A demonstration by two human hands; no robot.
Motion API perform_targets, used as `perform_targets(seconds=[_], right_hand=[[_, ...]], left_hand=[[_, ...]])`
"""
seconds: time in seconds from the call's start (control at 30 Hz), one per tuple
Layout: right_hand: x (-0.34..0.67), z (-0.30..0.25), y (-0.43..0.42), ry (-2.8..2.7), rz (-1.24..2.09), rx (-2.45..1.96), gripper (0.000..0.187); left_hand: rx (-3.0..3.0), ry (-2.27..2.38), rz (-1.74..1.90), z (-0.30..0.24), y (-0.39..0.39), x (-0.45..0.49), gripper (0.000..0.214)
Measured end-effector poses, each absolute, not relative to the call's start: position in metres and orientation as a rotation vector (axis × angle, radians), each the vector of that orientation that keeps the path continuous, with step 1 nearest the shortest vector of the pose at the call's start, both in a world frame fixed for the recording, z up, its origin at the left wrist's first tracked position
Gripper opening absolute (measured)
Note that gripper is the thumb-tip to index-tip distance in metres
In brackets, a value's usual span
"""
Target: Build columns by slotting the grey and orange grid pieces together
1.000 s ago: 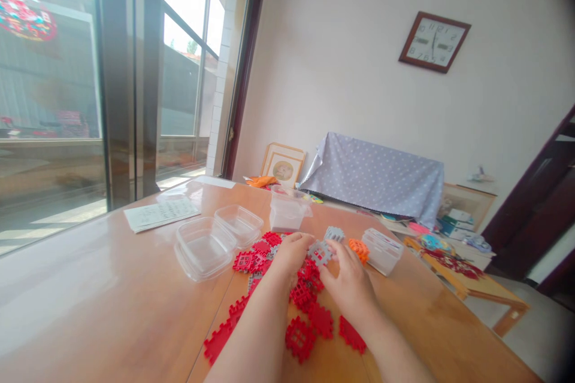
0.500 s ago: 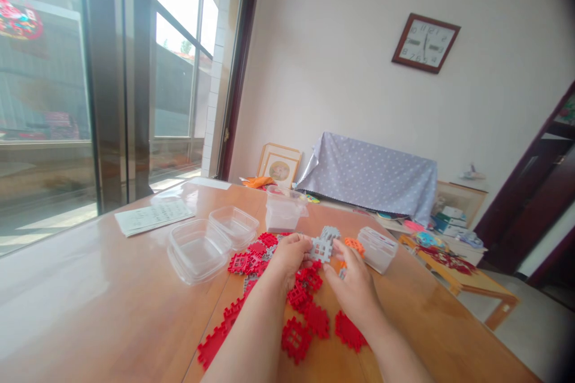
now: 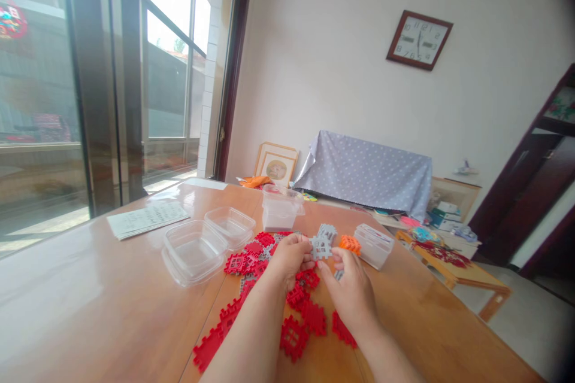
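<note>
Between my two hands, above the table, is a grey toothed building tile with a window grid. My left hand pinches its left edge. My right hand is closed at its right and lower edge, thumb and fingertips against it. Just behind it shows another grey toothed piece; whether the two are joined I cannot tell. A pile of red toothed tiles, some grey among them, lies under and left of my left arm. More red tiles lie between my forearms. Orange pieces sit beyond my right hand.
Two clear open containers stand at left, near paper sheets. Another clear tub is behind the pile, and a lidded clear box stands at right. Beyond the wooden table is a low bench with items on it.
The view has shifted slightly. The grey tile has turned a little to face me more squarely, and my right fingers have shifted along its lower right edge.
</note>
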State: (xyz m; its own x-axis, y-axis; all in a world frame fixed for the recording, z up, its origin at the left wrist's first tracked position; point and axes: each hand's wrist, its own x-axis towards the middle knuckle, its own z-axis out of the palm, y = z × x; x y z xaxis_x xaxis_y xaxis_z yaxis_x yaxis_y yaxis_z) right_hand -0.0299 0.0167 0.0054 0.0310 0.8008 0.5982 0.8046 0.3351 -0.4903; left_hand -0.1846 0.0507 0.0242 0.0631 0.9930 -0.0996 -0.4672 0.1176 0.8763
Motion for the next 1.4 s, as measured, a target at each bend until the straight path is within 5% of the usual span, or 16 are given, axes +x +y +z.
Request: perform_targets(seconds=[0.73, 1.4], right_hand=[[-0.024, 0.005, 0.01, -1.702, -0.088, -1.507, 0.046], [-0.002, 0.01, 0.012, -1.603, -0.05, -1.677, 0.036]], left_hand=[[0.878, 0.885, 1.262, 0.028, 0.047, -0.179, 0.021], [0.951, 0.942, 1.252, 0.016, 0.053, -0.169, 0.025]])
